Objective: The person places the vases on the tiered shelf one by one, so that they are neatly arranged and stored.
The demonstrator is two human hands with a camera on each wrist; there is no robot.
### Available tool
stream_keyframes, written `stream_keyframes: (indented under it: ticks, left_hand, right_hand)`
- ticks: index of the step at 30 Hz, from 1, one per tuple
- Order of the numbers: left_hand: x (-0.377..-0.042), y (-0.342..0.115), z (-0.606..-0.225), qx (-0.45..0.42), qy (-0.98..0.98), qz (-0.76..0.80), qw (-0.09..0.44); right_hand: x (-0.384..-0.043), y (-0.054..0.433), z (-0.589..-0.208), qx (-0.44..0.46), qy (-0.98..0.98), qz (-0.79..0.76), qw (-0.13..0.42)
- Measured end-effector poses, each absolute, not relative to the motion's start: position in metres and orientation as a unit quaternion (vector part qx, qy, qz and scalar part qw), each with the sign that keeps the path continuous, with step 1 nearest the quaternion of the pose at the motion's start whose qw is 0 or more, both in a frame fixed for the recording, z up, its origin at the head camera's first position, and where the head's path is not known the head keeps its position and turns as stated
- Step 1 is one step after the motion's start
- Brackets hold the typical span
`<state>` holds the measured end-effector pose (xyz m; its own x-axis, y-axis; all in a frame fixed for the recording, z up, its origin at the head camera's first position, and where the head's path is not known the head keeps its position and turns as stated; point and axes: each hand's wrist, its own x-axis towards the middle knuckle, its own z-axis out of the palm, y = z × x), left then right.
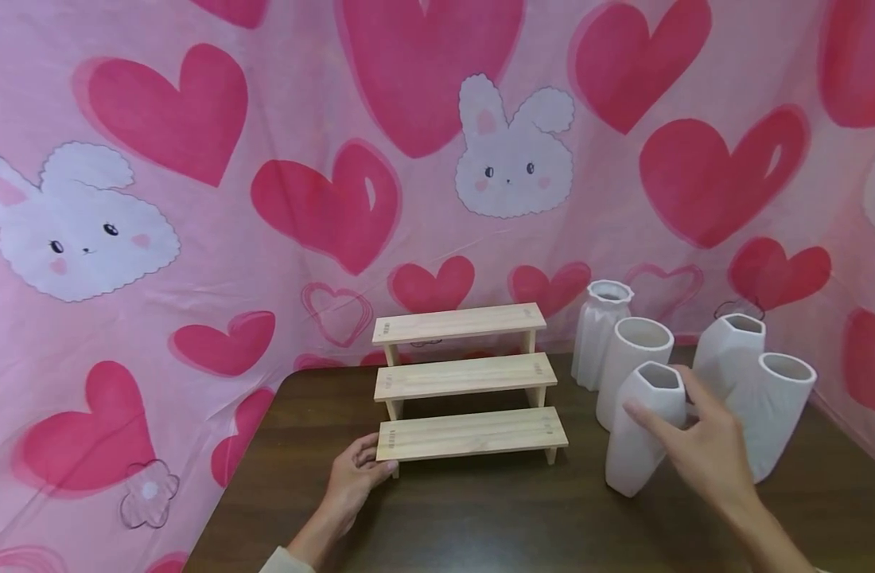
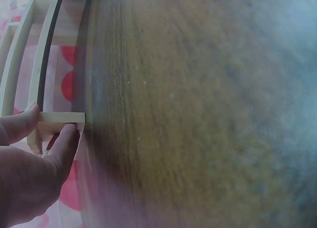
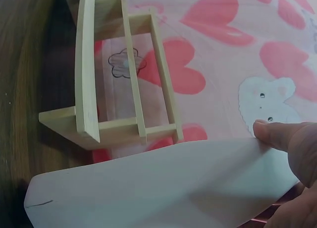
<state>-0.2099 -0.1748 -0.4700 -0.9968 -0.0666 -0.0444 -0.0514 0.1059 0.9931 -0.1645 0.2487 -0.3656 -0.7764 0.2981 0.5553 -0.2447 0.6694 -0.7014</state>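
Observation:
A three-step wooden stand [image 1: 473, 434] rests on the dark table, its steps rising toward the back. My left hand [image 1: 353, 480] holds the front left corner of its lowest step; in the left wrist view the thumb [image 2: 22, 123] lies against the step and the fingers reach the leg's side. My right hand [image 1: 711, 446] grips a white faceted vase [image 1: 641, 446] near its top, thumb on the near side. That vase leans slightly and fills the lower part of the right wrist view. Whether its base touches the table I cannot tell.
Behind the held vase stand a round white vase [image 1: 634, 350] and a ribbed white vase [image 1: 595, 334]. To the right are another faceted vase [image 1: 727, 350] and a tapered round-mouthed vase [image 1: 781, 414]. A pink heart-and-rabbit cloth [image 1: 423, 223] hangs behind the table [image 1: 495, 525].

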Motion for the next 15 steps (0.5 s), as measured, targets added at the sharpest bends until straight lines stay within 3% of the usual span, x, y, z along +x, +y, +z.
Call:
stream_keyframes:
  ticks: [15]
  left_hand:
    - [-0.211, -0.175, -0.47, 0.044, -0.745, -0.666, 0.006]
  right_hand:
    - [-0.158, 0.222, -0.348, 0.016, -0.865, 0.404, 0.299]
